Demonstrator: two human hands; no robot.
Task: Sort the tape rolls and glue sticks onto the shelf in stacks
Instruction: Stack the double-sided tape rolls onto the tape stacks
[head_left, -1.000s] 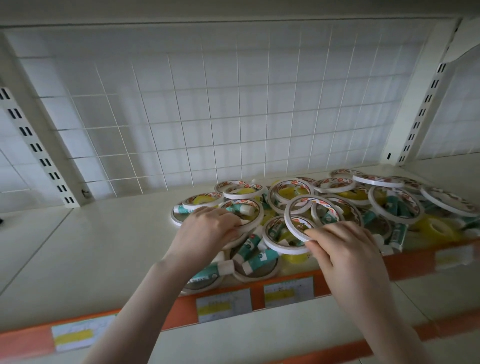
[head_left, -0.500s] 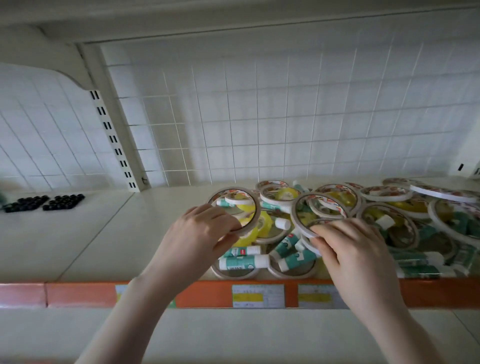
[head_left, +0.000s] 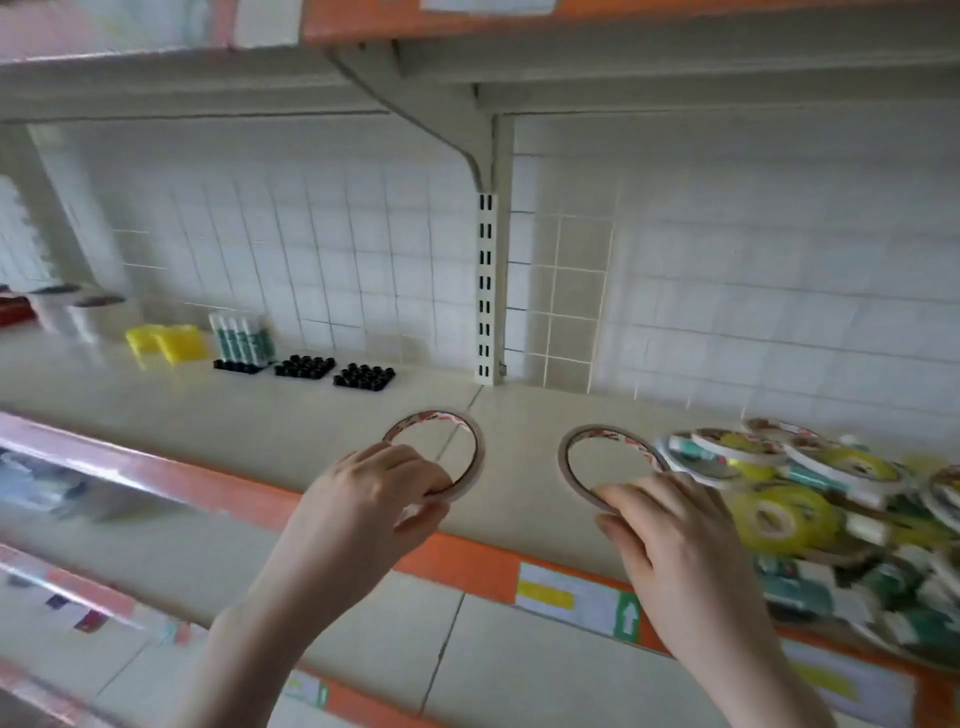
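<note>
Head view blurred; each hand (head_left: 363, 499) (head_left: 675, 540) pinches tape roll (head_left: 470, 441) (head_left: 582, 434); pile (head_left: 810, 478) cut off.

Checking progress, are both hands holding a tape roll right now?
Yes, the left hand grips one thin tape roll and the right hand pinches another.

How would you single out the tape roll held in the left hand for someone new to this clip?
Start at the slotted upright post on the back wall and drop to the cream shelf below it. There the left hand pinches a thin tape roll. Unlike the right hand's roll, it is well clear of the pile.
</note>
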